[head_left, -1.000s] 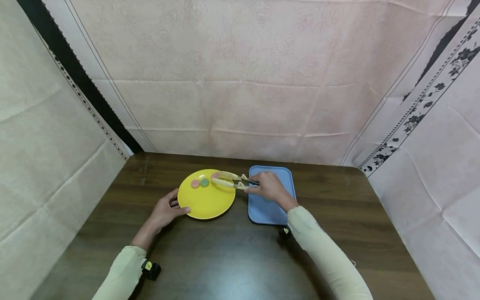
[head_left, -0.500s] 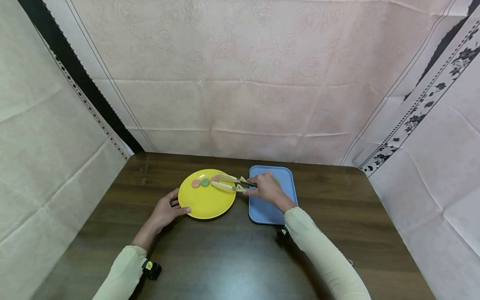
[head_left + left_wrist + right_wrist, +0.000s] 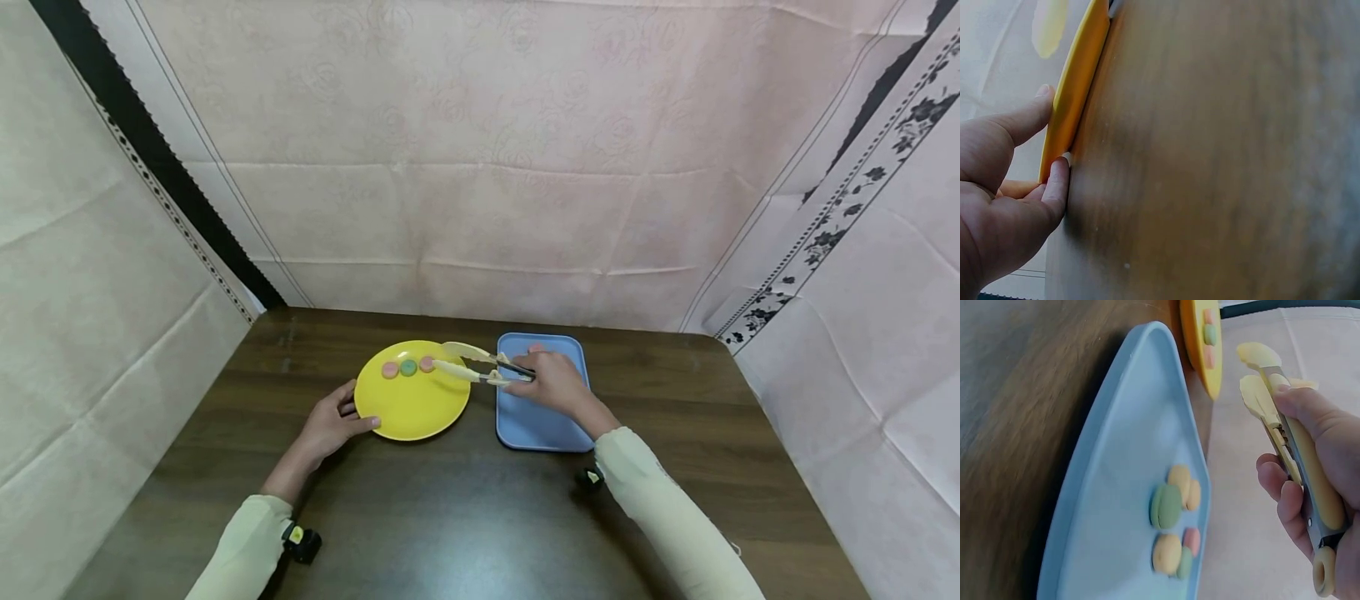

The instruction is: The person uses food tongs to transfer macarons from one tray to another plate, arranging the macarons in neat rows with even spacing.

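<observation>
My left hand (image 3: 335,422) holds the left rim of a round yellow plate (image 3: 412,410), thumb on top and fingers curled below the edge, as the left wrist view shows. Three macarons stand in a row on the plate: a pink macaron (image 3: 390,369), a green macaron (image 3: 408,367) and another pink macaron (image 3: 427,364). My right hand (image 3: 557,385) grips cream-coloured tongs (image 3: 1310,469). Their tips are spread apart over the plate's right side, with nothing between them. Beneath the right hand lies a blue tray (image 3: 536,429).
Several macarons sit in the tray, among them a green macaron (image 3: 1165,506) and a yellow macaron (image 3: 1167,553). In the head view the right hand hides most of them. A brown wooden table (image 3: 420,517) carries everything, with pale cloth (image 3: 465,208) hanging behind and at the sides.
The tongs set the second pink macaron down beside the green one and let it go. Their tips have spread, and the right hand has drawn back rightward. The left hand stays put.
</observation>
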Demonstrator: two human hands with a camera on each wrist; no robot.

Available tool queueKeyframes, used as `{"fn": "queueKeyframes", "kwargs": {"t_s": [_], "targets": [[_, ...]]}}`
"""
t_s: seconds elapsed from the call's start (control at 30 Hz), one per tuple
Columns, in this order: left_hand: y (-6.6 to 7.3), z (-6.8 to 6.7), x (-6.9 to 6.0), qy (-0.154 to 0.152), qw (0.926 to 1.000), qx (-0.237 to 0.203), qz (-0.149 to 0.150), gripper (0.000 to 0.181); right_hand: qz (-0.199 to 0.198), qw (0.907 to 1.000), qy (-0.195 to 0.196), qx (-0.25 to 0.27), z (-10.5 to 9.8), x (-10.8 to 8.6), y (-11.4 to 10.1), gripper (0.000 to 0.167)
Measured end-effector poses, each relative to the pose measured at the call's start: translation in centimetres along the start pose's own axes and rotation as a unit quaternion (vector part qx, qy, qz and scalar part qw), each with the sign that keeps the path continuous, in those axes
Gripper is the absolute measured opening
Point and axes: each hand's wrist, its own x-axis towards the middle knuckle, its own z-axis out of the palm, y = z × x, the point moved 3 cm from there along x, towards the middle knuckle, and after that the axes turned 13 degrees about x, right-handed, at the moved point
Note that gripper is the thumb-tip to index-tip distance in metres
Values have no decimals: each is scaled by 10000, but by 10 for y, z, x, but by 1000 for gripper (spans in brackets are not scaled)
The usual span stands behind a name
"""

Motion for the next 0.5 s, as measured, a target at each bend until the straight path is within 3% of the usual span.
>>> {"fn": "queueKeyframes", "kwargs": {"t_s": [0.23, 0.5], "targets": [[0, 1, 0, -11, 10000, 4, -29, 93, 459, 9978, 362, 328, -29, -33, 7, 60], [1, -1, -1, -29, 10000, 17, 1, 95, 902, 9938, 621, 190, -57, -71, 20, 60]]}}
